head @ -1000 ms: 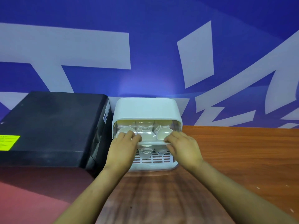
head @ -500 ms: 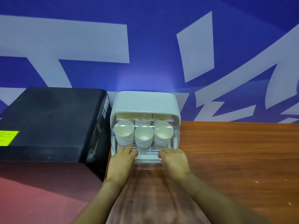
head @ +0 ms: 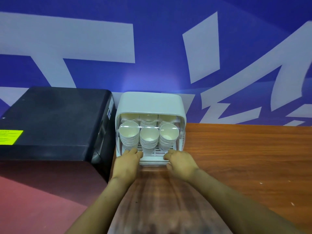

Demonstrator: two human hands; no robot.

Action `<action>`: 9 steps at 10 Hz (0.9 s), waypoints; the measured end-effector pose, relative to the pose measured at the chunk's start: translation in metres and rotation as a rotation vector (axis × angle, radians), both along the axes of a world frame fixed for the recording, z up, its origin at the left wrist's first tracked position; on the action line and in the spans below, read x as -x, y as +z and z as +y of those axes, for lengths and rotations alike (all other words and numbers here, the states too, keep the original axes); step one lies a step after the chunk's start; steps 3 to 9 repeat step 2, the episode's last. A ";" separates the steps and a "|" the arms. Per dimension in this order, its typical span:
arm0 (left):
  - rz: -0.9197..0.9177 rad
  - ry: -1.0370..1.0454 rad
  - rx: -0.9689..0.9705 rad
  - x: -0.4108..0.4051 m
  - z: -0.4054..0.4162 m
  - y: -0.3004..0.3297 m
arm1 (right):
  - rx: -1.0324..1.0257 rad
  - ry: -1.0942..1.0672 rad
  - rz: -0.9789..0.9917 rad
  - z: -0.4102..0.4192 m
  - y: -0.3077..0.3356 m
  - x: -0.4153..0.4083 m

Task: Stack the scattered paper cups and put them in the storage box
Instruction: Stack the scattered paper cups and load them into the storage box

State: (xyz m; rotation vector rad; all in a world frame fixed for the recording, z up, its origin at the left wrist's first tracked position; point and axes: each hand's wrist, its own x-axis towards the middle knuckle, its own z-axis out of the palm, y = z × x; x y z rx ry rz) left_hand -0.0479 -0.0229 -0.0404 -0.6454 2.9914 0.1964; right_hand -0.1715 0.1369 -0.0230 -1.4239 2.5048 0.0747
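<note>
Resting against the lower front edge of the white storage box [head: 150,105], both hands sit at the box's base. Left hand [head: 127,162] lies palm down at the bottom left corner, fingers bent over the front lip, touching it. Right hand [head: 181,162] is at the bottom right corner, fingers curled onto the same lip; cannot tell if either really grips the edge or just presses it. Inside the box, stacks of paper cups [head: 149,138] lie tilted, mouths facing the camera: three stacks in front, side by side, more stacks behind them in a back row. A clear cover seems to sit over the front, glare on it; not sure of its exact position. Slatted white floor shows under the cups. The box stands on a wooden table [head: 244,152], against a blue wall [head: 152,48] with pale lettering. A black machine [head: 55,119] with a yellow label [head: 10,137] is just beside the box's left wall.
</note>
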 end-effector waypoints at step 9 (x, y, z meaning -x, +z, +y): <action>-0.396 -0.115 -0.097 0.010 0.001 0.051 | -0.172 -0.031 -0.290 0.007 0.050 0.002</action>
